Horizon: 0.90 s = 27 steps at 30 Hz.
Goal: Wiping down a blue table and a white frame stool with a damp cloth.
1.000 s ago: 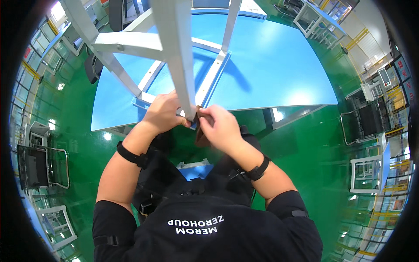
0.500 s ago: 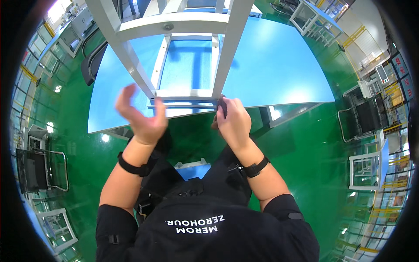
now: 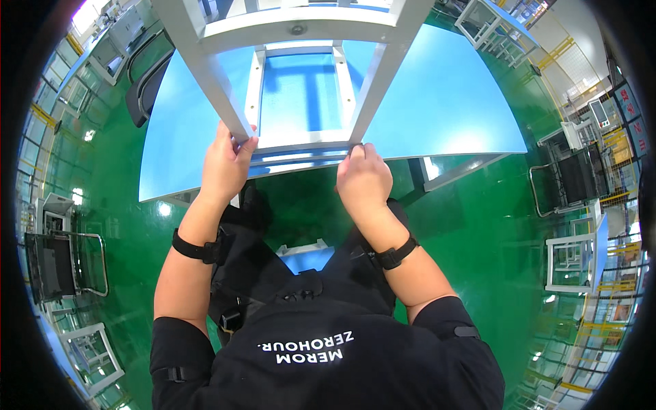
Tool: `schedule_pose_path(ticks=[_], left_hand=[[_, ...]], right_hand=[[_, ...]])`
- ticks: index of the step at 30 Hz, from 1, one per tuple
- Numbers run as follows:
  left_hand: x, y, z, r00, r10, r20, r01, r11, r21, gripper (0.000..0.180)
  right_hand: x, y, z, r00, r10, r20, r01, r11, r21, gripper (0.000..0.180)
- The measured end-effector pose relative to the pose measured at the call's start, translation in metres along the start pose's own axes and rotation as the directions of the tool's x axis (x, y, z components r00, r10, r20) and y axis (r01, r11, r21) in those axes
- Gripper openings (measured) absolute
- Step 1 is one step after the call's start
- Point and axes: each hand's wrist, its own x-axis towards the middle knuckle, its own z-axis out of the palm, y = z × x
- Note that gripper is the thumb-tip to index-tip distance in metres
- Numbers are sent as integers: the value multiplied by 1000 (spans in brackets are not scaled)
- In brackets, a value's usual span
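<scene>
A white stool-like frame [image 3: 304, 139] of square bars stands on the blue tabletop [image 3: 451, 102], close to its near edge. A curved crossbar with a round bolt head joins its two tall bars. My left hand [image 3: 224, 167] grips the frame's near left corner, thumb on the near side and fingertips partly behind the bar. At the near right corner, my right hand [image 3: 365, 178] is closed with its fingers curled against the bar; its fingertips are mostly hidden. Between my hands, a thin pale rail runs just below the frame's near bar.
Beneath me is a small blue-topped stool [image 3: 306, 260] on the green floor. A black chair [image 3: 145, 89] stands beyond the table's left side, another chair [image 3: 577, 181] at the right. White-framed benches [image 3: 495, 27] stand farther off.
My left hand, raised apart from the frame and blurred before, has closed on its near left corner. The frame has shifted slightly to the right in view, and my right hand stays at its corner.
</scene>
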Motion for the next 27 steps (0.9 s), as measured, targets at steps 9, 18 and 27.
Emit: schedule_pose_path(ticks=[9, 18, 27], left_hand=[[-7, 28, 12, 982, 161, 95, -170, 981, 94, 36], [31, 28, -4, 853, 183, 488, -236, 971, 49, 38], [34, 25, -2, 814, 122, 568, -160, 987, 17, 29]], right_hand=[[-9, -36, 8, 987, -143, 71, 98, 892, 440, 18], [7, 21, 3, 927, 342, -153, -262, 883, 390, 16], [8, -4, 6, 965, 259, 41, -255, 889, 381, 17]])
